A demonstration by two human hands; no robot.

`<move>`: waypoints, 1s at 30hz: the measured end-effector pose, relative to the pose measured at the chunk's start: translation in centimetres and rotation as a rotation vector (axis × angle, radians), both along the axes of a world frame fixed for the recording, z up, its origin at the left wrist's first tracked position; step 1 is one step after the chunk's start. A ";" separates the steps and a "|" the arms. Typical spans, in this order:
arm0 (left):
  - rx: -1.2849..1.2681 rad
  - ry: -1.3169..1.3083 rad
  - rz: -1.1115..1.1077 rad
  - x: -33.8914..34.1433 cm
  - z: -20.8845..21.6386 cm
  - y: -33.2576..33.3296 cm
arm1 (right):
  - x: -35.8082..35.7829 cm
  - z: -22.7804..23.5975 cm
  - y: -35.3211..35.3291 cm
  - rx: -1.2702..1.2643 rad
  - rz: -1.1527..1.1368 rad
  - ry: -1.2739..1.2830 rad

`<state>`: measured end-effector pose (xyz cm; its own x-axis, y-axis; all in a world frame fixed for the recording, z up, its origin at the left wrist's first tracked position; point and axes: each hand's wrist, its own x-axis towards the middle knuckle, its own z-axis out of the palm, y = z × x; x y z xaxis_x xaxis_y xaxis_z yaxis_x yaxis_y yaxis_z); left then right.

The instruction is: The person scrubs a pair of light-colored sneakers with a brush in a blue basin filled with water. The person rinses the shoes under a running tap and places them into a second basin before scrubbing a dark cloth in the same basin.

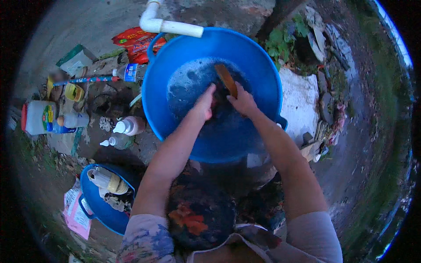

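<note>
Both my hands are inside a large blue plastic tub of dark, sudsy water. My right hand is closed round the lower end of a flat brown wooden piece, which tilts up and to the left; whether it has bristles does not show. Across from it, my left hand reaches into the tub with its visible fingers stretched forward and the palm turned toward the right hand. Something dark lies between the hands at the water, too dim to make out.
A white pipe ends over the tub's far rim. On the left stand a pump bottle, a plastic bottle and a large jug. A smaller blue tub holding cloth items sits lower left. A white slab lies right.
</note>
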<state>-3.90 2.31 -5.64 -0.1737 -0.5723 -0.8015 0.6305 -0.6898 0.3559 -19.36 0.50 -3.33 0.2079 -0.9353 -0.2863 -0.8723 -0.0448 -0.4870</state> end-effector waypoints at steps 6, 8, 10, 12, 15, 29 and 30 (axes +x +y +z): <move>0.046 0.036 0.300 0.6 -4.8 -0.9 | 4.9 1.9 4.3 0.173 -0.074 0.017; 0.007 0.120 0.389 0.7 -3.5 -0.7 | 6.0 2.8 5.6 0.151 -0.042 0.056; -0.013 0.096 0.352 0.7 -0.9 -0.8 | 4.5 2.3 2.3 0.087 -0.072 0.163; -0.068 0.137 0.324 0.3 -0.7 -1.3 | 4.0 2.5 -1.6 -0.087 -0.149 0.279; -0.037 0.198 0.339 0.2 -1.8 -1.5 | 5.1 0.9 1.3 -0.052 -0.077 0.221; -0.002 0.148 0.340 4.1 -3.7 -1.7 | 8.0 3.9 9.0 0.130 0.006 0.088; -0.009 0.125 0.336 3.4 -1.6 -1.6 | 7.2 3.8 7.8 0.118 -0.013 0.198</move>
